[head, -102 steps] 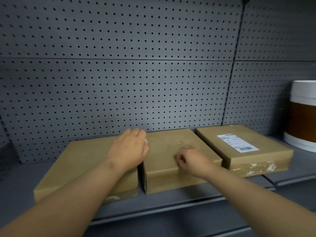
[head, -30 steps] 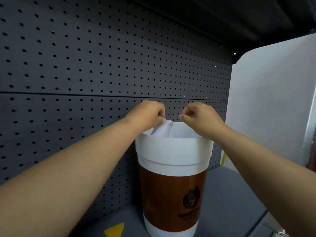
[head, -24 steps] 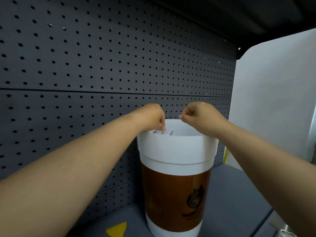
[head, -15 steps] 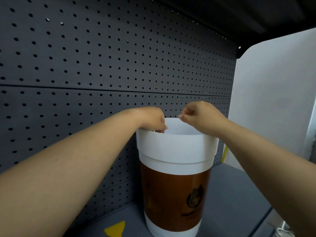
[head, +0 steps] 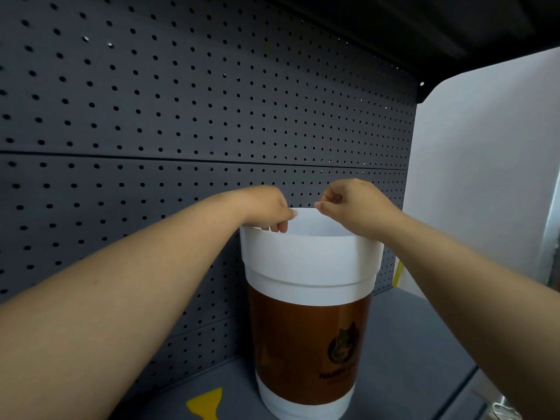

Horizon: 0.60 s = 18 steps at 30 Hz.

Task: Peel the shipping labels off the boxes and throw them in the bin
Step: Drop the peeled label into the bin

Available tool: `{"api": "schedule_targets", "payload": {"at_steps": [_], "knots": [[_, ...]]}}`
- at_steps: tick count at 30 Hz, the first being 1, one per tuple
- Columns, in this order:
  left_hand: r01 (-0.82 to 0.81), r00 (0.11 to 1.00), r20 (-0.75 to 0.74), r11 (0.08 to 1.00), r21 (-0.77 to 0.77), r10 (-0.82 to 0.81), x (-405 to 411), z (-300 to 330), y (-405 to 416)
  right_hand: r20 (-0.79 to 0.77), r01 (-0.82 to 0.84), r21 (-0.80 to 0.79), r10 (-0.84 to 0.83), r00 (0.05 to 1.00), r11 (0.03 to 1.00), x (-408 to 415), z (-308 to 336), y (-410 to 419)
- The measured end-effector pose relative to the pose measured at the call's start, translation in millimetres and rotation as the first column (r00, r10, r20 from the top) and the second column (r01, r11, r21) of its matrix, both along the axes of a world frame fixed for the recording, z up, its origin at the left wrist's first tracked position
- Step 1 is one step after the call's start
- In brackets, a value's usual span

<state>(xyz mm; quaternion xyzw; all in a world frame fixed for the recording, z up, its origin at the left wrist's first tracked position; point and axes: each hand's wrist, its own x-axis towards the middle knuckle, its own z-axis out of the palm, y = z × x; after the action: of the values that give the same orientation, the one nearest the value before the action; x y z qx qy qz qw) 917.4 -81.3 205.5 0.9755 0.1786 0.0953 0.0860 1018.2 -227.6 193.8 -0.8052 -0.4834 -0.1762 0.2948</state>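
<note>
The bin (head: 309, 262) is a tall cup-shaped tub, white with a brown band and a dark logo, standing on the grey shelf. My left hand (head: 266, 207) hangs over the bin's left rim, fingers curled down inside the opening and thumb apart, with nothing visible in them. My right hand (head: 354, 204) hovers over the far right rim, fingers pinched together, and I see nothing between them. No label shows; the bin's inside is hidden from here. No boxes are in view.
A dark pegboard wall (head: 181, 116) runs behind the bin. A white panel (head: 485, 177) closes off the right side. A yellow scraper (head: 206, 404) lies on the shelf (head: 409, 359) left of the bin's base.
I turned from the boxes to the bin. My left hand lowered the white label into the opening; the label is out of sight now. The right hand hardly moved.
</note>
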Motion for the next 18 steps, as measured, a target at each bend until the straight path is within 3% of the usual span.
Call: {"api": "schedule_targets", "payload": {"at_steps": [8, 18], "knots": [[-0.071, 0.985, 0.167, 0.984, 0.164, 0.044, -25.0, 0.1, -2.7, 0.005, -0.030, 0.086, 0.029, 1.000, 0.996, -13.4, 4.3, -4.1], [-0.261, 0.919, 0.374, 0.902, 0.344, 0.123, -109.4, -8.9, -31.9, -0.003, -0.190, 0.152, 0.193, 0.981, 0.970, -80.3, 4.8, -21.2]]}}
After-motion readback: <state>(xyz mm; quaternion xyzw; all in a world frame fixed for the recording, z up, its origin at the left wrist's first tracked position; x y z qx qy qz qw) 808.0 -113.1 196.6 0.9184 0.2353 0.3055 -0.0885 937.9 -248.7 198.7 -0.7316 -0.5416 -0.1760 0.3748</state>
